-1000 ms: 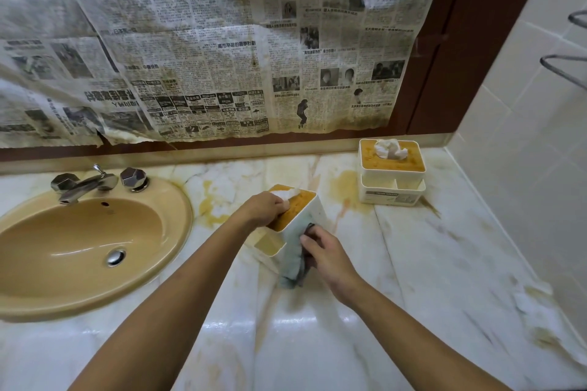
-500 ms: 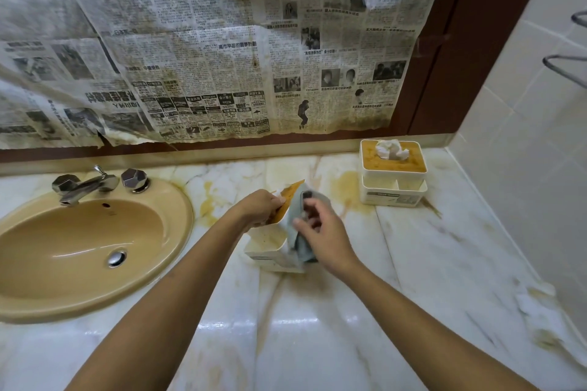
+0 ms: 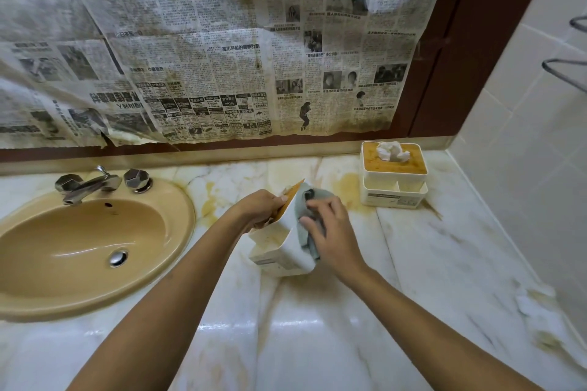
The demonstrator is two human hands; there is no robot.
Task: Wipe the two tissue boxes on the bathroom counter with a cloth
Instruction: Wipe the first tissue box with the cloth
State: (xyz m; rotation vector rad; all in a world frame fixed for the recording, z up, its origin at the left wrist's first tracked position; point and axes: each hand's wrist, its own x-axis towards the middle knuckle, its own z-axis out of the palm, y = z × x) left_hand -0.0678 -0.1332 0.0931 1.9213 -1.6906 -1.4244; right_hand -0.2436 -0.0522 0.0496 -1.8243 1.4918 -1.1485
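Fingers (image 3: pixel 270 204) of the left hand (image 3: pixel 260 209) grip the tilted tissue box (image 3: pixel 279 247) over the worktop (image 3: pixel 317 343) while the right hand (image 3: pixel 335 233) clutches the cloth (image 3: pixel 310 200) against its side; a hard rub could twist it loose.

Stained newspaper (image 3: pixel 222 41) hangs above marble counter (image 3: pixel 317 343); tan sink (image 3: pixel 79 247) at left.
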